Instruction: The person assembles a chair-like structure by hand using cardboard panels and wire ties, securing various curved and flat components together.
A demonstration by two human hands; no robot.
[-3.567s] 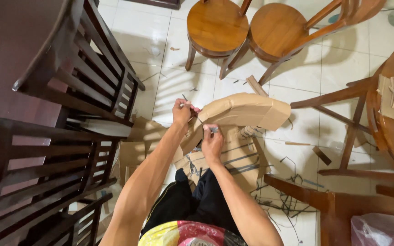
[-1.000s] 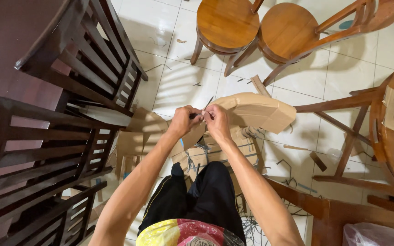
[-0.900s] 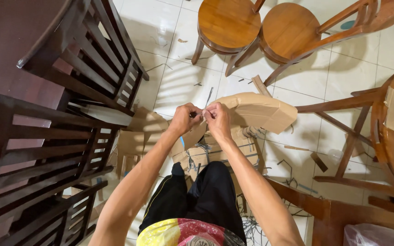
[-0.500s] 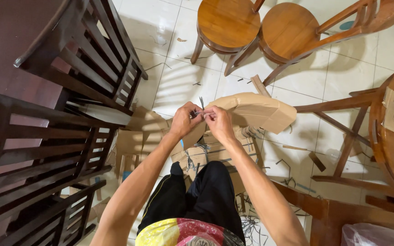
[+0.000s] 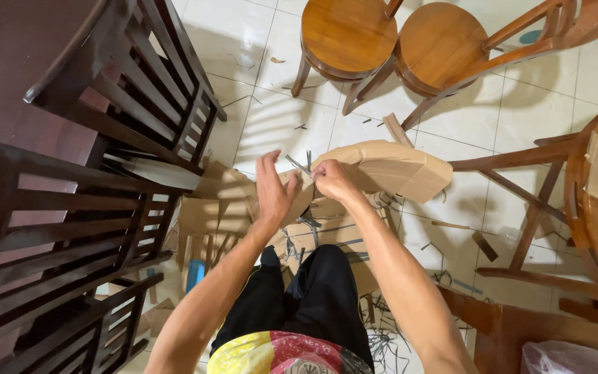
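- dark brown slatted wooden chairs (image 5: pixel 84 187) crowd the left of the view; two round honey-coloured wooden stools (image 5: pixel 389 41) stand well beyond the hands on the white tiled floor (image 5: pixel 271 125).
- the brown cardboard-wrapped curved piece (image 5: pixel 389 170) lies over the knees, above flattened cardboard sheets (image 5: pixel 202 221) and grey strap offcuts (image 5: pixel 382 339).
- to do this cleanly, i'd judge the wrapped piece should stay propped against the legs, and the thin dark strap (image 5: pixel 299 165) be pulled straight away from the edge, not sideways.
- right hand (image 5: pixel 332 181): fist closed, pinching at the wrapping's near edge where the strap sits; forearm extended.
- left hand (image 5: pixel 273 190): fingers spread and raised, palm facing the wrapping, gripping nothing.
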